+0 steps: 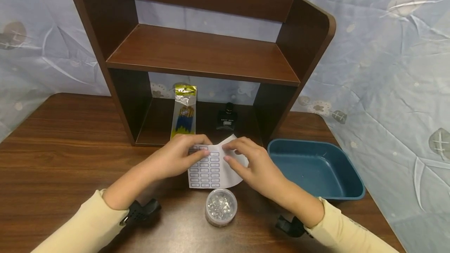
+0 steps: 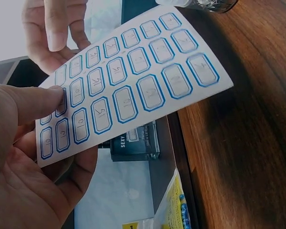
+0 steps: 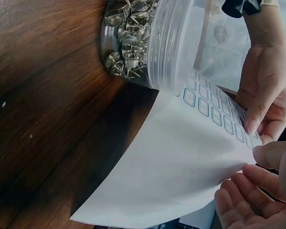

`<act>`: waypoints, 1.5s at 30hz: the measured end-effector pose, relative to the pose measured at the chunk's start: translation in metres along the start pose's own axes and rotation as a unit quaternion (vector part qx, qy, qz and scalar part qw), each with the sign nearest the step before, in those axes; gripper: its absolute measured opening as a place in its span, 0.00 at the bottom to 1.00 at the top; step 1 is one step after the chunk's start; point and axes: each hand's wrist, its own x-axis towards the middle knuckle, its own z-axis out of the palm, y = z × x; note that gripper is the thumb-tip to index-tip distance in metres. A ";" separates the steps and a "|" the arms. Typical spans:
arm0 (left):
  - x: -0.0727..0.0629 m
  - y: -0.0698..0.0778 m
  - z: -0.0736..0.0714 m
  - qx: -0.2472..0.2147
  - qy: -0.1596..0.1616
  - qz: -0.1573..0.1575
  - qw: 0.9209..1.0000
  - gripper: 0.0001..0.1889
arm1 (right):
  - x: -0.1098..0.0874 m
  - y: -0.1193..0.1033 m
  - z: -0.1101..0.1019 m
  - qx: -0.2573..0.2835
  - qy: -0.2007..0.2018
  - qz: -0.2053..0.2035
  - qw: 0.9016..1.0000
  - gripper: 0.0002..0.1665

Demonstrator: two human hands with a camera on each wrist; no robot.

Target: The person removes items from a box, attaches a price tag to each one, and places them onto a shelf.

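Note:
A sheet of blue-framed labels (image 2: 128, 81) with handwritten marks is held upright over the table, its blank white part (image 3: 157, 167) bending toward the right. My left hand (image 1: 184, 153) pinches its upper left part, thumb on the label side and fingers behind. My right hand (image 1: 254, 163) is at the upper edge of the white part. Its fingertips (image 3: 248, 171) are right at the paper's edge, with thumb and forefinger apart in the head view. Just in front of the sheet stands a clear round jar (image 1: 220, 207) of metal thumbtacks (image 3: 131, 40).
Behind the hands stands a brown wooden shelf (image 1: 204, 52). Its lower level holds a packet of brushes (image 1: 185, 110) and a black perfume bottle (image 1: 227, 118). A blue plastic basin (image 1: 313, 167) sits to the right on the wooden table (image 1: 70, 167).

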 end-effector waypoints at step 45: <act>0.002 0.003 0.005 0.002 -0.002 -0.013 1.000 0.05 | 0.006 -0.009 0.020 -0.087 0.050 -0.045 0.994 0.05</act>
